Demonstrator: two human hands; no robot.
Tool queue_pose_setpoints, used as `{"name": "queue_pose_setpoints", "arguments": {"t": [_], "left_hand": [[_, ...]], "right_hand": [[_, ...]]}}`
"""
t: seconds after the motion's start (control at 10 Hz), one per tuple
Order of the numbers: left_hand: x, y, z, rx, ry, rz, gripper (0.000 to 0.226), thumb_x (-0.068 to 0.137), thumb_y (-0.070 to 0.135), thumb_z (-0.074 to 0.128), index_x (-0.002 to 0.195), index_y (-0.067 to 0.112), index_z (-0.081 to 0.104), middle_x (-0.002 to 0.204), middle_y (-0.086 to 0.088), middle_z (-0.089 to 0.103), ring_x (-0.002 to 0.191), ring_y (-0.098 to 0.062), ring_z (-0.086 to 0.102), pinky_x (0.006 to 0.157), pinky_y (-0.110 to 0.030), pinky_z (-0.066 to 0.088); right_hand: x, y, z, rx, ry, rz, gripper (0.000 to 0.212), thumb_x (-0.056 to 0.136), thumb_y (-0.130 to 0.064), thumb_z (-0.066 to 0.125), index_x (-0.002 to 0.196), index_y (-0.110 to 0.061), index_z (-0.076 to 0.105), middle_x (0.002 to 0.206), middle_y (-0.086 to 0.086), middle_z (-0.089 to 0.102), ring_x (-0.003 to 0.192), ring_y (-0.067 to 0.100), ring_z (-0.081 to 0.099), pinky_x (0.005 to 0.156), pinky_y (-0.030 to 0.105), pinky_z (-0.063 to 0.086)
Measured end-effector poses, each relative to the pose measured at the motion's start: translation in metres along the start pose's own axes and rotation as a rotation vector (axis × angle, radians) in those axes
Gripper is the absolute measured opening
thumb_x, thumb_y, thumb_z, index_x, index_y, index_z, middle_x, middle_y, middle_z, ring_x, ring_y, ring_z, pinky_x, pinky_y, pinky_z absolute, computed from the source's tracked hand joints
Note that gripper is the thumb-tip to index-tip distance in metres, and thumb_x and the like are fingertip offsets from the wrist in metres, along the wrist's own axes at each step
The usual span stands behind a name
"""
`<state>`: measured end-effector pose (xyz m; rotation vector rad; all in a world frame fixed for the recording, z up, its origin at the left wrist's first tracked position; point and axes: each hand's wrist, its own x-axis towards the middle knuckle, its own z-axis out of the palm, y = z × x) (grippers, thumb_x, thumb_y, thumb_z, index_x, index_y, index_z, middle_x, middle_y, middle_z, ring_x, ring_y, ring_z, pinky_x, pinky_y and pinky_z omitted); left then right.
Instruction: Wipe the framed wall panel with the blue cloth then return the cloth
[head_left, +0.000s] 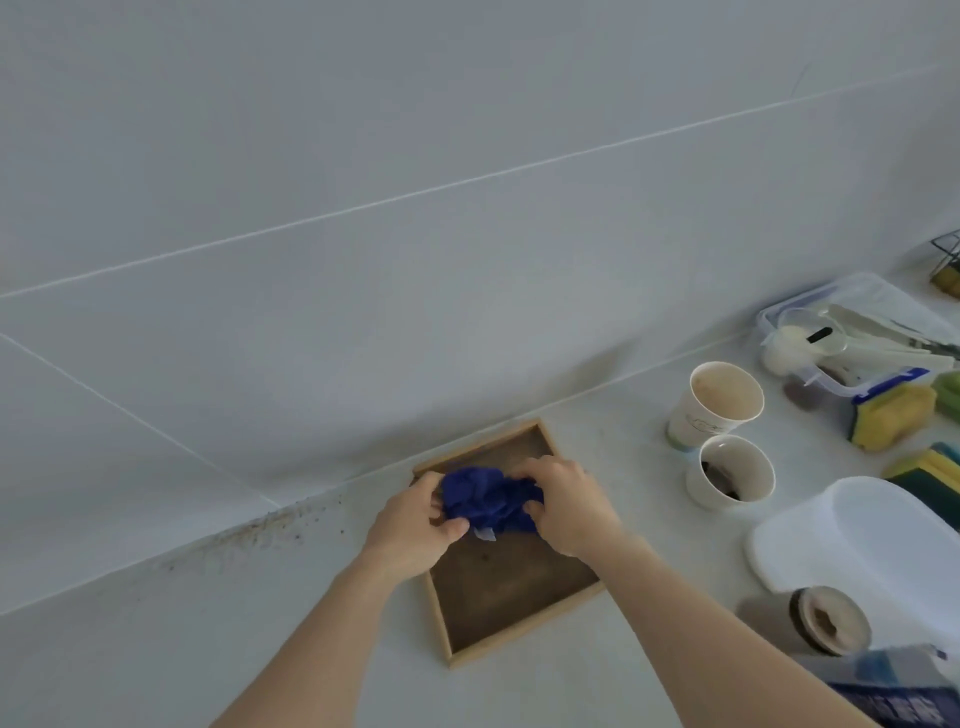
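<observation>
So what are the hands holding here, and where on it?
Both hands hold the bunched blue cloth over the wooden tray: the left hand pinches its left end, the right hand grips its right end.

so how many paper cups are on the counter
2: a taller paper cup near the wall, and a shorter paper cup just in front of it, both right of the wooden tray. None seem hidden.

Counter (649, 649) with tray (519, 587), cups (719, 405)
</observation>
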<state>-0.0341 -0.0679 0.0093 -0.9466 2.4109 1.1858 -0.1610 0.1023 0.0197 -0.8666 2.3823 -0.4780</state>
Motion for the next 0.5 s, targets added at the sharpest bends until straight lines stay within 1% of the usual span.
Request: {"name": "queue_pose_setpoints", "arguments": {"t": [0.1, 0.2, 0.3, 0.4, 0.5], "left_hand": [[0.000, -0.009, 0.016, 0.044, -0.057, 0.045, 0.067, 0.087, 0.039, 0.076, 0.145, 0.037, 0.043, 0.137, 0.015, 0.056, 0.131, -0.013, 0.054, 0.110, -0.037, 0.046], [-0.001, -0.013, 0.026, 0.288, -0.075, 0.121, 0.082, 0.088, 0.056, 0.067, 0.157, 0.037, 0.026, 0.157, 0.011, 0.042, 0.146, -0.017, 0.041, 0.120, -0.040, 0.036], [-0.002, -0.016, 0.027, 0.588, -0.091, 0.150, 0.090, 0.095, 0.065, 0.049, 0.164, 0.033, 0.002, 0.174, 0.003, 0.009, 0.161, -0.024, 0.004, 0.130, -0.046, 0.007], [-0.006, -0.019, 0.024, 0.721, -0.076, 0.166, 0.093, 0.094, 0.073, 0.040, 0.162, 0.036, -0.010, 0.175, 0.002, -0.008, 0.161, -0.026, -0.012, 0.130, -0.049, -0.005], [-0.012, -0.020, 0.017, 0.782, -0.048, 0.180, 0.097, 0.085, 0.088, 0.020, 0.161, 0.038, -0.015, 0.174, 0.001, -0.016, 0.159, -0.026, -0.020, 0.128, -0.052, -0.011]], "right_hand": [[-0.004, 0.011, 0.017, -0.110, -0.124, -0.013, 0.059, 0.100, -0.020, 0.062, 0.156, -0.024, 0.042, 0.149, 0.004, 0.052, 0.135, 0.030, 0.052, 0.111, 0.041, 0.047], [-0.009, 0.020, 0.027, -0.253, -0.212, -0.011, 0.078, 0.101, -0.039, 0.061, 0.165, -0.027, 0.017, 0.172, 0.006, 0.025, 0.159, 0.033, 0.021, 0.128, 0.047, 0.028], [-0.014, 0.026, 0.032, -0.401, -0.229, -0.040, 0.093, 0.097, -0.061, 0.056, 0.165, -0.032, 0.001, 0.177, 0.006, -0.002, 0.162, 0.031, -0.013, 0.133, 0.052, 0.002], [-0.017, 0.024, 0.029, -0.484, -0.191, -0.035, 0.097, 0.091, -0.082, 0.039, 0.165, -0.035, -0.004, 0.175, 0.007, -0.015, 0.158, 0.033, -0.027, 0.128, 0.056, -0.016], [-0.022, 0.014, 0.021, -0.448, -0.155, -0.009, 0.115, 0.066, -0.095, 0.008, 0.164, -0.038, -0.007, 0.174, 0.005, -0.021, 0.157, 0.032, -0.031, 0.128, 0.059, -0.017]]}}
